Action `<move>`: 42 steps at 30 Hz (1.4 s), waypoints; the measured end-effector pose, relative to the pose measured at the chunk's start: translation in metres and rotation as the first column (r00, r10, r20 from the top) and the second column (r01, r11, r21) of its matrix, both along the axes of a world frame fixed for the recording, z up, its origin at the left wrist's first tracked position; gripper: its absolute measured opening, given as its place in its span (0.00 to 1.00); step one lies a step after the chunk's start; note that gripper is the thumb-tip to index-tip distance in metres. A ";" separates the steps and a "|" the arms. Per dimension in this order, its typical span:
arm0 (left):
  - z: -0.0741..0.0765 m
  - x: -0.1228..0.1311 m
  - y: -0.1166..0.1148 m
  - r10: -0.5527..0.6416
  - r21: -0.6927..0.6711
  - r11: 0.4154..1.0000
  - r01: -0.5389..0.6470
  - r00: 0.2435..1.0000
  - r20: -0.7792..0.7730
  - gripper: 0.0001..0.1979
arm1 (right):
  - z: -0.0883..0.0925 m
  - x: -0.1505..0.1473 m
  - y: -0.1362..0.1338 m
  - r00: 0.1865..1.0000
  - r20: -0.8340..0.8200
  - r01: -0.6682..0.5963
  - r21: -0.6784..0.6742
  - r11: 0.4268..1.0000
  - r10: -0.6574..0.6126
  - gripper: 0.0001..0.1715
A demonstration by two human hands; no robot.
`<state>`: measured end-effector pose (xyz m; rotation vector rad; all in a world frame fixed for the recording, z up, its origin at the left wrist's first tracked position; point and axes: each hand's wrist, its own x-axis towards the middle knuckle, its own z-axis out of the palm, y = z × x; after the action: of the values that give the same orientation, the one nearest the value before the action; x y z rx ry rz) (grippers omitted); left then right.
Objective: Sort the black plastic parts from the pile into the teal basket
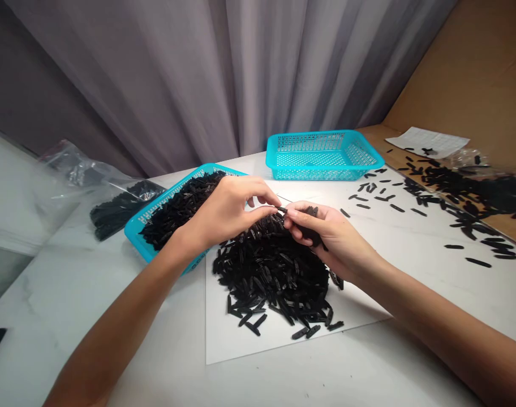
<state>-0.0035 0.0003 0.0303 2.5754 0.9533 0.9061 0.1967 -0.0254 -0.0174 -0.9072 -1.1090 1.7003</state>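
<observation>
Above a heap of small black elongated pieces (275, 277), my two hands meet at one small black piece (282, 210). My left hand (236, 209) pinches its end between thumb and forefinger. My right hand (321, 226) grips the other end with thumb and forefinger, its remaining fingers curled round several more black pieces (311, 229). A thin needle-like line (284, 198) shows just above the fingertips; I cannot tell what it is. Under the heap lies a white sheet (224, 345).
Left of the heap stands a blue basket (134, 232) full of black pieces, beside a clear plastic bag (114, 198) with more. Another blue basket (321, 169) sits at the back. Loose black pieces (478, 220) and a paper (428, 141) lie to the right. A grey curtain (190, 79) hangs behind.
</observation>
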 end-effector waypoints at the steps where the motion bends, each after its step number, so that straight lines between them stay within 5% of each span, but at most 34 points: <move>1: 0.000 0.000 0.000 0.003 0.009 1.000 -0.003 1.000 -0.009 0.02 | 0.000 0.000 0.000 1.000 -0.008 0.003 -0.003 1.000 -0.003 0.10; 17: -0.004 0.003 0.001 0.019 -0.014 1.000 -0.020 0.998 -0.065 0.04 | -0.001 0.000 -0.001 0.999 -0.034 0.004 -0.015 1.000 -0.005 0.14; 21: 0.006 0.001 -0.002 0.085 0.020 0.996 -0.083 0.987 -0.139 0.04 | 0.000 0.000 0.000 0.999 -0.042 0.002 -0.026 1.000 -0.003 0.12; 23: 0.016 -0.017 -0.003 0.233 0.083 0.972 -0.218 0.935 -0.266 0.05 | 0.000 0.000 0.001 0.998 -0.058 0.000 -0.050 0.999 -0.003 0.07; 27: 0.031 -0.086 0.003 0.601 0.300 0.799 -0.521 0.680 -0.420 0.05 | -0.001 0.000 0.001 0.995 -0.100 -0.037 -0.100 0.994 0.027 0.11; 31: 0.034 -0.107 0.008 0.601 0.266 0.796 -0.544 0.650 -0.466 0.08 | -0.002 -0.002 -0.001 0.992 -0.109 -0.070 -0.110 0.992 0.058 0.14; 35: 0.029 -0.042 -0.005 0.181 -0.088 0.973 -0.214 0.941 -0.287 0.09 | 0.000 -0.004 -0.004 0.994 -0.050 -0.096 -0.081 0.992 0.092 0.17; 38: 0.019 0.004 -0.017 -0.004 -0.063 0.998 -0.014 0.962 -0.274 0.08 | 0.002 -0.005 -0.005 0.991 -0.028 -0.130 -0.042 0.991 0.129 0.15; 42: 0.007 0.015 -0.019 -0.010 -0.031 1.000 0.001 0.955 -0.298 0.06 | 0.003 -0.005 -0.006 0.992 -0.012 -0.125 -0.020 0.992 0.125 0.12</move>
<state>0.0119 -0.0191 0.0369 2.7363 1.0248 0.5024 0.1919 -0.0312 -0.0142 -0.8555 -1.1642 1.8194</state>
